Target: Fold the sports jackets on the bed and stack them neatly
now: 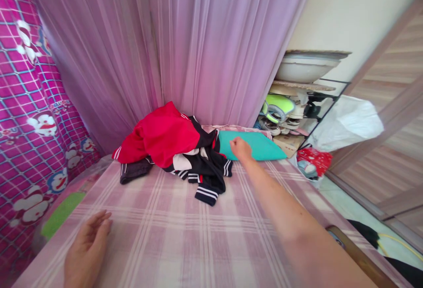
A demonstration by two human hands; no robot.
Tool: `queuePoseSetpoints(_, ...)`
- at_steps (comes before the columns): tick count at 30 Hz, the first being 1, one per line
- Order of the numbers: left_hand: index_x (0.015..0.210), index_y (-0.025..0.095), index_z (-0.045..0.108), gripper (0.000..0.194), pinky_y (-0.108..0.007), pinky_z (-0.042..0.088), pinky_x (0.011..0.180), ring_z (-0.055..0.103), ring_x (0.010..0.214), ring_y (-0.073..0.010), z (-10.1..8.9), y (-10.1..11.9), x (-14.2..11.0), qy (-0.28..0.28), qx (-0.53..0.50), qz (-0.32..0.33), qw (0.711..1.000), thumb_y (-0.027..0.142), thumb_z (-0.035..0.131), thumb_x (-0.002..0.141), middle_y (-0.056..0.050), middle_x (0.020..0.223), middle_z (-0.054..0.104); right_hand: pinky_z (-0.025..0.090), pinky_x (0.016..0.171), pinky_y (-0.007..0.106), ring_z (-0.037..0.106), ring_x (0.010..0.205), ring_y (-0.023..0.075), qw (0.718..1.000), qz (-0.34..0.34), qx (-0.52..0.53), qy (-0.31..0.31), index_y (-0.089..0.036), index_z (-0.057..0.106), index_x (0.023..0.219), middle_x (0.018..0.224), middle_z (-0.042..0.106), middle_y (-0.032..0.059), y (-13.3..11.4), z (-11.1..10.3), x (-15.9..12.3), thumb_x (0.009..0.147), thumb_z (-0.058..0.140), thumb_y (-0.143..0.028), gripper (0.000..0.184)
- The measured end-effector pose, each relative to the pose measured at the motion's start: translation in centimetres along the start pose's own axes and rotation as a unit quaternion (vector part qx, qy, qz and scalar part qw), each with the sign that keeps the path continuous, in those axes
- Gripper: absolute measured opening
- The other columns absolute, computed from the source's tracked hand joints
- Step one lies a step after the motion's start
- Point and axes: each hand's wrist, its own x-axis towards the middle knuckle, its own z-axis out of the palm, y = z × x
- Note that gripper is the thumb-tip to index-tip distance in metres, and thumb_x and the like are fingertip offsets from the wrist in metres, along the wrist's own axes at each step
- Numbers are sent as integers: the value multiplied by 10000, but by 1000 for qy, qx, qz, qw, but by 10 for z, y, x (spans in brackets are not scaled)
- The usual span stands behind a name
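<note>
My right hand (240, 149) is stretched far forward over the bed and rests on the near edge of a folded teal cloth (261, 146), with its fingers curled down onto it. Just left of that hand lies a heap of clothes: a red garment (161, 136) on top and a black and white striped jacket (205, 169) spilling toward me. My left hand (86, 248) lies flat and open on the pink checked bedsheet (172, 226) at the near left, holding nothing.
A lilac curtain (185, 41) hangs behind the bed and a magenta cartoon-print cloth (29, 116) is at the left. A green item (61, 214) lies by the bed's left edge. A shelf rack (297, 112) with basins and shoes, a white bag (346, 120) and a red bag (313, 161) stand at the right.
</note>
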Motion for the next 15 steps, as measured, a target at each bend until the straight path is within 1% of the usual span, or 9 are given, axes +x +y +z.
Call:
queuePoseSetpoints(1,1040,256,636,467,-475,502,1018,675,996,-279,0,0,0,1,2,0,1000,583,568,713,-34,1139,709,428,993,507,533,1252,388,999,33,-20,19,-154,618,1243,1265,635,227,16,-6,7,940,436,-503,497)
queuePoseSetpoints(2,1039,254,635,467,-476,500,1020,674,996,-280,0,1,0,3,2,-1,1000,582,566,713,-34,1134,709,424,990,541,529,1246,415,998,54,-36,25,-143,632,1217,1260,622,261,29,-8,11,904,507,-514,501)
queuePoseSetpoints(4,1037,254,635,465,-473,497,1025,669,1007,-282,1,2,0,4,-1,-4,1000,575,571,707,-34,1129,710,438,968,560,565,1194,426,996,61,-58,14,-164,677,1116,1200,637,278,45,-5,17,848,611,-507,440)
queuePoseSetpoints(7,1045,255,634,475,-477,489,1037,668,1016,-285,1,3,-1,8,-5,-16,1000,572,573,697,-37,1137,707,483,910,531,646,1078,380,998,32,-56,-10,-218,703,967,1049,689,241,50,6,21,829,655,-456,279)
queuePoseSetpoints(9,1063,250,630,500,-490,484,1041,673,1005,-286,1,4,-1,9,-12,-28,999,580,572,692,-43,1148,703,507,853,511,675,1001,360,999,22,-40,-4,-227,703,883,957,706,223,49,4,24,816,672,-425,211)
queuePoseSetpoints(10,1071,248,627,511,-495,486,1037,677,993,-285,1,3,0,8,-17,-33,999,585,571,692,-46,1142,704,515,828,493,683,971,350,999,15,-32,5,-224,699,839,926,709,217,49,-2,27,816,669,-409,188)
queuePoseSetpoints(12,1078,247,625,516,-494,490,1033,682,982,-284,1,2,0,5,-24,-36,999,591,569,698,-47,1127,708,517,804,448,687,949,330,999,-1,-12,37,-203,683,761,899,714,212,51,-26,35,846,624,-372,198)
queuePoseSetpoints(13,1075,250,626,508,-489,489,1035,682,986,-282,1,2,0,4,-24,-33,999,590,570,702,-44,1124,710,513,804,427,684,953,319,998,-11,-2,59,-188,674,740,894,715,212,52,-44,40,873,579,-355,233)
queuePoseSetpoints(15,1060,255,631,484,-480,485,1042,676,1010,-284,2,2,0,5,-21,-26,999,582,573,708,-40,1133,709,497,818,405,672,977,301,993,-37,20,111,-151,665,762,894,712,218,54,-86,52,939,442,-330,336)
